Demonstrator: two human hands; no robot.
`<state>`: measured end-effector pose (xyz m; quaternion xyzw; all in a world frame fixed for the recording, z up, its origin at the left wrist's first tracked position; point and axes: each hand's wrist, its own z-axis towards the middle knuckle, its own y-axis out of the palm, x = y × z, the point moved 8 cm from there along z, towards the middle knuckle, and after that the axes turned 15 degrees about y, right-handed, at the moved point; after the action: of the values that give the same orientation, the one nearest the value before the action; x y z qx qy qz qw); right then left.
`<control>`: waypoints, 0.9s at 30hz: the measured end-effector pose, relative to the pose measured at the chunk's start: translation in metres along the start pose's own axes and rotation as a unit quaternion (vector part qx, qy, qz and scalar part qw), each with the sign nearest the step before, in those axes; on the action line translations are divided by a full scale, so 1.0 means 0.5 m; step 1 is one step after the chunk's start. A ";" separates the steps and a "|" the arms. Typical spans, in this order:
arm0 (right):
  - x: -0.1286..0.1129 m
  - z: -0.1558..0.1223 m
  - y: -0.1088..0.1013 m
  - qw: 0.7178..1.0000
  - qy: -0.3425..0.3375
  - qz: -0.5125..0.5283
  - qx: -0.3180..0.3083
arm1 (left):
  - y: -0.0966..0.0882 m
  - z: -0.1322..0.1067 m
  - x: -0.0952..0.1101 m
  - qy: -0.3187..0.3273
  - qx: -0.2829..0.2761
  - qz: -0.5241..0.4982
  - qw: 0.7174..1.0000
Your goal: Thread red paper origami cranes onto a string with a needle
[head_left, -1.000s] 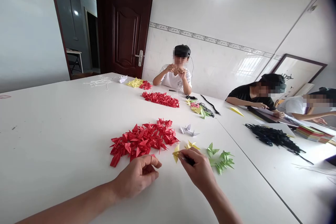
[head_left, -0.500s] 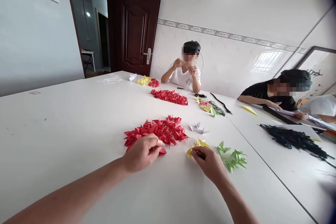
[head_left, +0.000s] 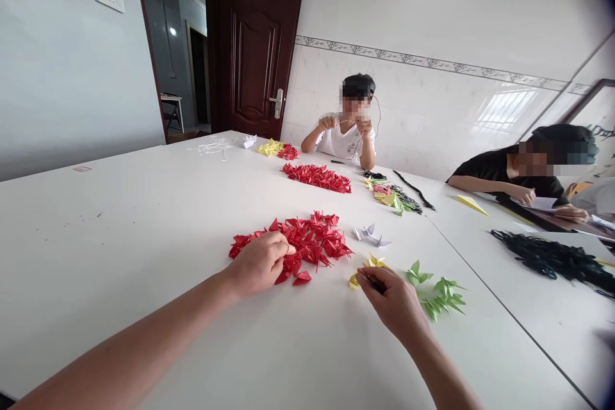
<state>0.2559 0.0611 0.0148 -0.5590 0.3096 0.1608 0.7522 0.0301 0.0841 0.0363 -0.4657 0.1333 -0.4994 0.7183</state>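
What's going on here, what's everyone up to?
The left hand rests on a pile of red paper cranes, while the right hand pinches a thin dark object beside yellow cranes. Green cranes lie nearby. Across the table, a person holds up a thread; another person handles paper.

Bright, even light; a window-shaped glare sits on the wall tiles (head_left: 505, 109) at right, the edges bow outward, and dark blur clouds the upper right corner.
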 end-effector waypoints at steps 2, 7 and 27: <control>0.003 0.001 0.006 1.000 -0.003 -0.007 -0.013 | 0.004 -0.002 -0.010 -0.012 -0.014 0.012 1.000; -0.002 0.001 0.002 1.000 -0.009 -0.009 0.001 | -0.005 -0.005 -0.023 -0.028 0.035 -0.029 0.999; -0.096 -0.090 0.054 0.988 -0.119 0.083 -0.061 | 0.091 -0.036 0.041 -0.308 0.126 -0.657 0.676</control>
<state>0.1909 0.0327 0.0176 -0.5531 0.2523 0.3066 0.7324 0.0549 0.0602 -0.0039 -0.4660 -0.4998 -0.6832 0.2572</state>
